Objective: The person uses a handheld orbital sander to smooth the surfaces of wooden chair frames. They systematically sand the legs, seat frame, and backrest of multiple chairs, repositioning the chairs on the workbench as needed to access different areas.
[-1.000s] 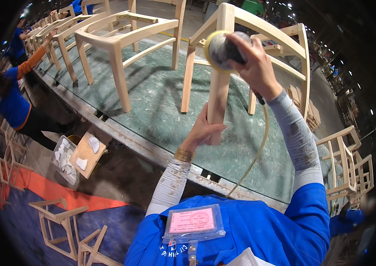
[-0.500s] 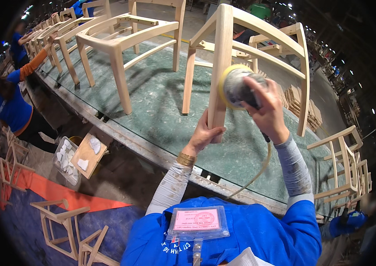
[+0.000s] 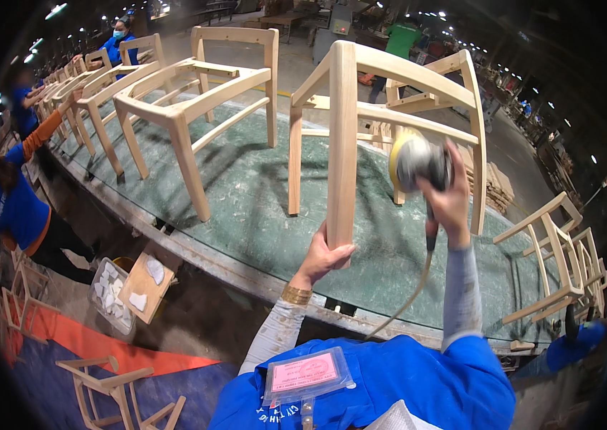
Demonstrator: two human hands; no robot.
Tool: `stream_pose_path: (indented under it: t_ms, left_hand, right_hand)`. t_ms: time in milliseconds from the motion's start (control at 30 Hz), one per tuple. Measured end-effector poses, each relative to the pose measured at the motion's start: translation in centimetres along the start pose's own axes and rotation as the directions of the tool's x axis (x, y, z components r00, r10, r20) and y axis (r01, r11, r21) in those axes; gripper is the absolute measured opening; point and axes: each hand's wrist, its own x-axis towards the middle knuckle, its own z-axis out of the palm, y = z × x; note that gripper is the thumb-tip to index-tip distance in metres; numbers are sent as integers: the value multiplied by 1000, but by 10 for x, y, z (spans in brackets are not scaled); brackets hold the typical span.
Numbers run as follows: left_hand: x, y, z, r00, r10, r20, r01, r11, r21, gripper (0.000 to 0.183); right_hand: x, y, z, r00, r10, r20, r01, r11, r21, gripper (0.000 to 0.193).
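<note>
A pale wooden chair frame point(image 3: 342, 143) stands on the green work surface point(image 3: 253, 190) in front of me. My left hand point(image 3: 323, 258) grips the lower end of its nearest leg, fingers wrapped behind and thumb across the front. My right hand point(image 3: 448, 197) is closed round an orbital sander point(image 3: 422, 163) with a yellow-edged pad and a grey-black body. The sander is blurred and hangs to the right of that leg, its pad facing the leg with a gap between. A hose point(image 3: 418, 287) runs from it down toward my chest.
Another chair frame point(image 3: 185, 118) stands to the left, with several more beyond it. Chair frames point(image 3: 554, 251) rest at the right edge. Left of the table are a bin of white scraps point(image 3: 111, 294) and a board point(image 3: 147, 287). A co-worker in blue point(image 3: 20, 208) reaches toward the row.
My right hand has drawn the sander rightward, away from the leg it was against. My left hand keeps its grip on the leg. The whole view has shifted slightly.
</note>
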Motion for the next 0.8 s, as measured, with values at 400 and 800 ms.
stream_pose_path:
  t_ms: [400,800]
  left_hand:
    - [-23,13,20,952,-264,154,266,964,11,64]
    - [-30,-20,-5,396,-530,750,343,843,414,44]
  right_hand:
    - [-271,153,-7,576,811,100,-556,479,-679,87]
    - [-110,-51,47,885,415,211,-452,874,179,82]
